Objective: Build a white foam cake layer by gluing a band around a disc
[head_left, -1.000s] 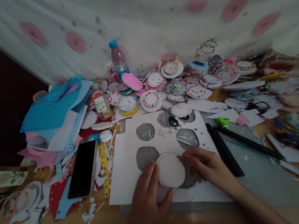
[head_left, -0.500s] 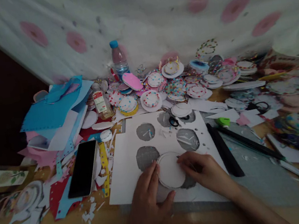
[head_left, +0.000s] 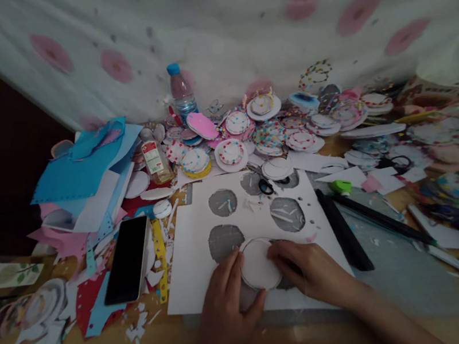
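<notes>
A round white paper disc (head_left: 260,265), seemingly in layers, lies between my hands at the front of a white sheet (head_left: 185,254) with several rough round holes cut in it. My left hand (head_left: 232,296) grips the disc's left side, fingertips at the upper left rim and thumb at the lower edge. At the upper right rim, my right hand (head_left: 308,267) has its fingers pinched together against the disc; what sits between those fingertips is hidden. Behind the disc, black-handled scissors (head_left: 265,186) rest on the sheet beside another white disc (head_left: 278,168).
A phone (head_left: 128,261) and yellow strip (head_left: 160,261) lie left, among paper scraps. Decorated paper discs (head_left: 231,154), a water bottle (head_left: 182,92) and a clear labelled bottle (head_left: 156,159) line the back. A black bar (head_left: 344,229) and green sharpener-like item (head_left: 341,187) are right.
My right hand has shifted slightly left along the disc's rim, its fingers now further over the face. The disc has turned or tilted a little. My left hand keeps nearly the same place.
</notes>
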Motion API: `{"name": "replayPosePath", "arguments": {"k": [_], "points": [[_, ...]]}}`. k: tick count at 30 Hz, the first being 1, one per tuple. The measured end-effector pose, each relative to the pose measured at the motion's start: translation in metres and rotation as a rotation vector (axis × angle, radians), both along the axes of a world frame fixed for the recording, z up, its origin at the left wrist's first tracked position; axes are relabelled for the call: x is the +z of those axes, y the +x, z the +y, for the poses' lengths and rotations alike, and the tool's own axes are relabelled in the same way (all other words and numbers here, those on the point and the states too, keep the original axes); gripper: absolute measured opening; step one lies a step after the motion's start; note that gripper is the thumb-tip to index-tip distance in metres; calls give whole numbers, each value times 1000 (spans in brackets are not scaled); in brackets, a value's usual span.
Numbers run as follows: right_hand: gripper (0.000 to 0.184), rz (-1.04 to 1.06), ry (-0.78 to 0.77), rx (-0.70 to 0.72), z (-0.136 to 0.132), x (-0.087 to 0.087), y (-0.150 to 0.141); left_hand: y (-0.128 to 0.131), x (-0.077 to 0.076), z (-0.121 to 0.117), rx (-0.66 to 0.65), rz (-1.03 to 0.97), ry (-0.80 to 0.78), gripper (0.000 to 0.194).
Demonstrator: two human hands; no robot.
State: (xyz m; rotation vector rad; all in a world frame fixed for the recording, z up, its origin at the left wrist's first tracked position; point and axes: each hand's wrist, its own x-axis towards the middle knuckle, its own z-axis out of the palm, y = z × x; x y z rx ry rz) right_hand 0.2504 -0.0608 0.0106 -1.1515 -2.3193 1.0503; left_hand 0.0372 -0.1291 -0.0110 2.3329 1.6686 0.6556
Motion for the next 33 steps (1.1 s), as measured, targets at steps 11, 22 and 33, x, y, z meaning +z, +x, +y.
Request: {"name": "replayPosePath", "arguments": {"k": [11,22,33], "points": [[29,92,236,-92,3,-1,9,0,0,0,9,-58,-1,59],[63,-53,275,51,5,2,2,-1,0,2,2,-98,-20,53],[64,-65,243,55,5,6,3,0,3,0,7,-89,-66,58]]}}
